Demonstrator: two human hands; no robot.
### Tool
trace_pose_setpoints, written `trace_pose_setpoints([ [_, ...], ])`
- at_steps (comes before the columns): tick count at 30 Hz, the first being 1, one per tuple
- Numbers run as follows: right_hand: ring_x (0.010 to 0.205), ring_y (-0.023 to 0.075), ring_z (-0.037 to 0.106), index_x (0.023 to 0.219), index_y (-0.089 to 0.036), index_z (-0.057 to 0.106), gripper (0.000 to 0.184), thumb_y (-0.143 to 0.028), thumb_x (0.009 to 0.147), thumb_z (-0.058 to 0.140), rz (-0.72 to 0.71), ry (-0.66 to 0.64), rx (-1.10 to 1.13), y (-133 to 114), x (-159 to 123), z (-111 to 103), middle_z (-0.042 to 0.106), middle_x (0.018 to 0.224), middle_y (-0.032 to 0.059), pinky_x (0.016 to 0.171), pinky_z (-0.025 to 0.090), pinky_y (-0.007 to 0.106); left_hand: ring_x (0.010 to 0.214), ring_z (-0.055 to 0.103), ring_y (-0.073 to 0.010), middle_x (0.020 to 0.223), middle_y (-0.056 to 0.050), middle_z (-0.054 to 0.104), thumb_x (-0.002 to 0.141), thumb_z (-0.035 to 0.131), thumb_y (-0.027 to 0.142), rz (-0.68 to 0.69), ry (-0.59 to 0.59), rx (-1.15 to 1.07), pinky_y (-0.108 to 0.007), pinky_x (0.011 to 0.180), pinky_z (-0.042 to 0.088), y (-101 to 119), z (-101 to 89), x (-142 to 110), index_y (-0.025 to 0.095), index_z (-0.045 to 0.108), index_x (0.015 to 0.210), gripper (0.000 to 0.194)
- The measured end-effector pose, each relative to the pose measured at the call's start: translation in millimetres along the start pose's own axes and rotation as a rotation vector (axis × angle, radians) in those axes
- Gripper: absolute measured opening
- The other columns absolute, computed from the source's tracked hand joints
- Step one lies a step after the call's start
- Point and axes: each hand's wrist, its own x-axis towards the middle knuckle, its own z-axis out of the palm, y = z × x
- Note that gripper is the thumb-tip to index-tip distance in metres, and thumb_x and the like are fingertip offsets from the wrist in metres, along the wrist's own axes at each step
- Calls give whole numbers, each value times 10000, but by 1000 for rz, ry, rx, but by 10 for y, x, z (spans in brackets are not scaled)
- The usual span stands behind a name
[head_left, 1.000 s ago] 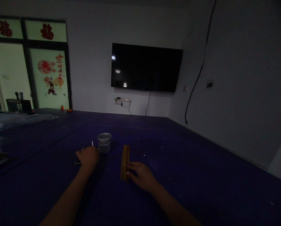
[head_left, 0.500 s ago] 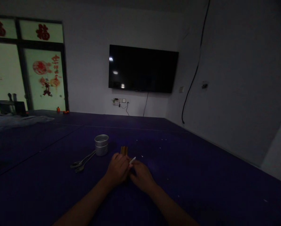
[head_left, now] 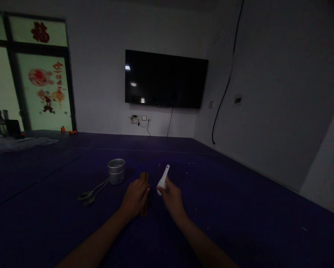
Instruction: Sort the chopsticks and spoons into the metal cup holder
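Observation:
My right hand (head_left: 172,197) is closed on a white ceramic spoon (head_left: 163,179) and holds it just above the dark blue table (head_left: 239,208), handle pointing up and away. My left hand (head_left: 134,197) lies over a bundle of wooden chopsticks (head_left: 144,178), fingers curled on them. Only the far ends and a short near end of the chopsticks show past the hand. A small metal cup (head_left: 116,171) stands just beyond and left of the left hand.
Two metal spoons (head_left: 92,192) lie on the table left of the cup. Crumpled clear plastic (head_left: 13,142) lies at the far left. A wall-mounted dark TV (head_left: 165,80) hangs ahead, with a window with red paper decorations (head_left: 44,89) at left.
My left hand came from beside the cup to the chopsticks, bringing the white spoon. The spoon passed into my right hand, which has lifted it to the right. The camera turned right.

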Motion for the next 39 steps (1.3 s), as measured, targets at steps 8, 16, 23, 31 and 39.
trace_pose_setpoints([
  [8,469,114,442,853,-135,661,269,-363,767,546,77,-193,46,236,-6,111,525,523,-27,441,310,206,1093,471,-201,1121,-52,588,907,330,319,-18,-207,21,-360,884,370,-12,57,-35,246,606,1044,317],
  [16,491,88,408,719,-119,654,209,-314,744,583,84,-249,57,170,-24,151,509,522,-40,460,272,189,1038,500,-213,1027,-52,615,879,351,230,-67,-346,75,-355,840,378,48,-6,12,225,618,939,274],
  [23,461,97,427,703,-133,666,185,-292,753,585,107,-230,-58,74,-30,80,556,514,-19,451,250,200,1035,512,-216,1036,-76,615,865,361,213,-92,-351,109,-340,820,387,46,17,17,206,610,952,264],
  [31,460,97,471,630,-147,648,279,-347,803,558,83,-260,-299,78,-30,58,594,525,8,457,224,217,966,533,-201,976,-71,628,887,318,237,-72,-356,126,-328,791,403,42,35,19,187,608,888,294],
  [39,582,132,573,820,-188,702,237,-375,812,555,68,-324,-413,51,-34,61,671,664,34,510,286,220,946,543,-199,965,-76,629,857,362,209,-58,-365,124,-314,776,415,26,34,29,178,611,860,250],
])
